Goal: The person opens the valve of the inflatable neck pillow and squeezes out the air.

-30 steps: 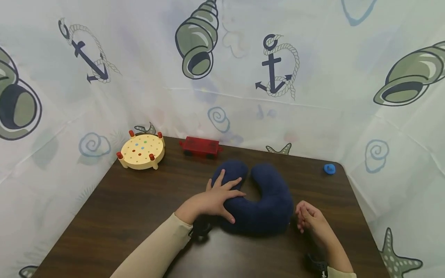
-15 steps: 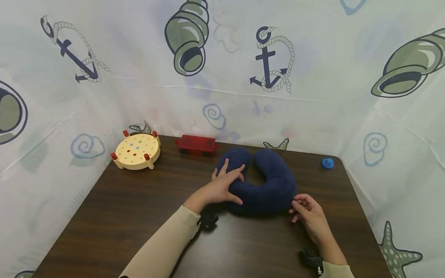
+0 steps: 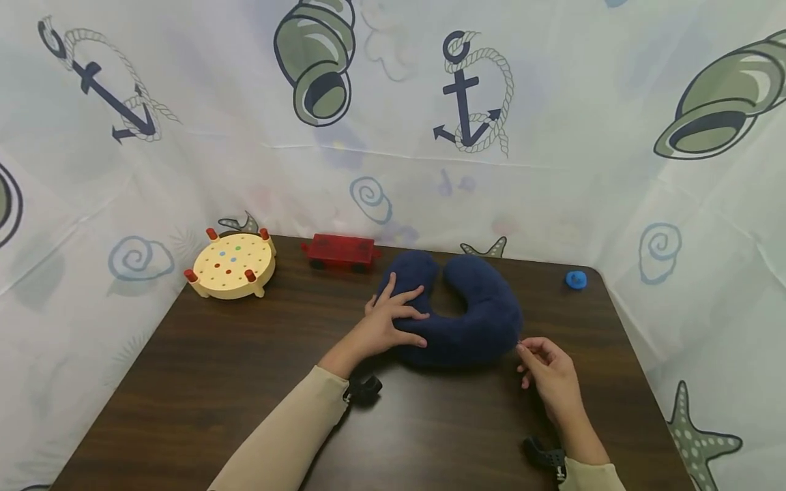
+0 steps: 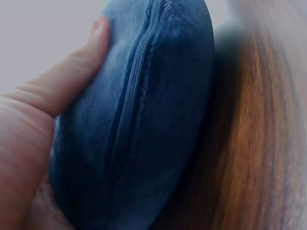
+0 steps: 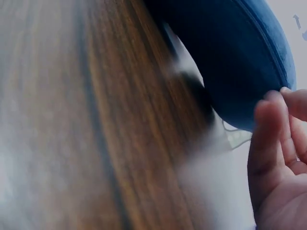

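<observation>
A navy blue U-shaped neck pillow (image 3: 469,334) lies on the dark wooden table, its opening facing the back. My left hand (image 3: 388,326) rests on the pillow's left arm with its fingers spread. In the left wrist view a zipper (image 4: 130,91) runs along the pillow's outer side, below the left thumb (image 4: 79,64). At the pillow's right edge my right hand (image 3: 552,378) pinches with thumb and index finger at the end of the zipper line (image 5: 265,36). The zipper pull itself is hidden by the fingertips.
Toward the back left stands a round cream-coloured toy (image 3: 233,266) with red-tipped pegs. A red toy wagon (image 3: 341,251) is behind the pillow, and a small blue piece (image 3: 576,279) lies at the back right corner. A patterned curtain (image 3: 393,157) hangs behind the table.
My right hand has moved from beside the pillow to its right edge, and its thumb and index finger have closed there. The left hand stays on the pillow. The head view has shifted slightly.
</observation>
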Demonstrator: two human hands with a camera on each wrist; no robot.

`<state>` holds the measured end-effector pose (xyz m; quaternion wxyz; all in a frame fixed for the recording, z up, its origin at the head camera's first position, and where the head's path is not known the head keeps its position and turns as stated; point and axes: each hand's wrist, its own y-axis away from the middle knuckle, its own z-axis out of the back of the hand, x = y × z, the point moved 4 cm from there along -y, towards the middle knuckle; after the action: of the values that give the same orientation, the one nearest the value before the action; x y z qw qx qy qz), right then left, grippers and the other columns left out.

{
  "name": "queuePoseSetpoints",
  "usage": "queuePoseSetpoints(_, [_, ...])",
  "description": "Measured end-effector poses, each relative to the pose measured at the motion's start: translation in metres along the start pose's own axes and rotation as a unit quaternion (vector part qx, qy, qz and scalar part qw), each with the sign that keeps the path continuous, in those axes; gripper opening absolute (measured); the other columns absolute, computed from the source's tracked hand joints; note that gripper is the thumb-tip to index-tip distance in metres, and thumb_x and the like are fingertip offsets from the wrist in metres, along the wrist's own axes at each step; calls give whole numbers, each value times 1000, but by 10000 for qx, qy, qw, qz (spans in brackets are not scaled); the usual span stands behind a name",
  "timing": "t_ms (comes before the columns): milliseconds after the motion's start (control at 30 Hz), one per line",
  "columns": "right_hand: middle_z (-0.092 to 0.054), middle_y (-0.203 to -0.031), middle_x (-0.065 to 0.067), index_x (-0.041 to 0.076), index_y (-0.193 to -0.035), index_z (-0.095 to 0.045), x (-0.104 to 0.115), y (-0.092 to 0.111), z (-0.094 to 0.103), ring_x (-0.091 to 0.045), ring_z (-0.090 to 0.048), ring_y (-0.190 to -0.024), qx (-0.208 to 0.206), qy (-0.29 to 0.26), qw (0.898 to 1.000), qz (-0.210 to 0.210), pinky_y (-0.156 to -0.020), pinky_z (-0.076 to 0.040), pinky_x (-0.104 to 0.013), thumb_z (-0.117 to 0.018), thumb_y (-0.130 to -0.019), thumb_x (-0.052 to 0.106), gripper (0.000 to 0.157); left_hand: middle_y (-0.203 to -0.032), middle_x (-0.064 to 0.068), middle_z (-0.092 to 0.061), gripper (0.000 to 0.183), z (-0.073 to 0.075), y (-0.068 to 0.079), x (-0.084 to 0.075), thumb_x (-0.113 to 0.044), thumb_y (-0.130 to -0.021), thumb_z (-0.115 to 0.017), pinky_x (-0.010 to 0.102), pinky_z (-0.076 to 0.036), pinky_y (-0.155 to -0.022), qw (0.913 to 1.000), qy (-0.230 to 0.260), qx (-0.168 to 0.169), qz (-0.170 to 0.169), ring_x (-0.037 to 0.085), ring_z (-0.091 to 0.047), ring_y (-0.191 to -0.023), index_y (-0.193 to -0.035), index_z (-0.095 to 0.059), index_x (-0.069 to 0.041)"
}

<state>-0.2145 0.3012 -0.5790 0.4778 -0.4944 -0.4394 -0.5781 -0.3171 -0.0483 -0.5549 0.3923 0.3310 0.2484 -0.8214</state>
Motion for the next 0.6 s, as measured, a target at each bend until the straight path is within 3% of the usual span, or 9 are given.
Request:
queuePoseSetpoints(233, [-70,-84,-8,-5,-116,-69,14,4,2,-14,-60,-60,-372,155,9988,270,-44,-47,-29,-79,-102,19,30,-177,-12,-37,47,4,-1,0,-48,-87,-90,93,-3,-116,9993,365,34,107,28,18,-171,-131,-80,-37])
queuePoseSetpoints(333, [-70,-81,-6,-1,-112,-73,19,7,1,-13,-58,-58,-517,479,9959,572,-45,-45,-27,-80,-101,14,20,-176,-11,-38,46,5,-3,0,-47,-87,-90,93,-3,-116,9986,516,-64,114,26,18,-171,-131,-80,-36])
queuePoseSetpoints(467, [-70,-82,-3,13,-103,-77,26,9,-5,-11,-56,-61,-613,1422,9792,1311,-50,-45,-24,-83,-97,9,9,-175,-11,-41,45,4,-3,1,-45,-87,-91,92,-3,-118,9978,604,-239,128,27,17,-172,-130,-81,-35])
queuePoseSetpoints(533, [-70,-82,1,19,-98,-78,30,12,-10,-9,-55,-62,-658,1892,9660,1634,-53,-44,-21,-85,-95,8,13,-175,-11,-41,45,3,-3,3,-46,-87,-91,90,-4,-120,9977,587,-285,171,28,16,-172,-129,-81,-35])
queuePoseSetpoints(600, [-69,-81,2,21,-95,-77,33,14,-15,-9,-55,-61,-652,2041,9594,1836,-53,-44,-20,-85,-94,6,18,-174,-12,-41,44,3,-2,4,-47,-87,-91,89,-4,-121,9976,588,-284,226,28,15,-172,-129,-81,-36])
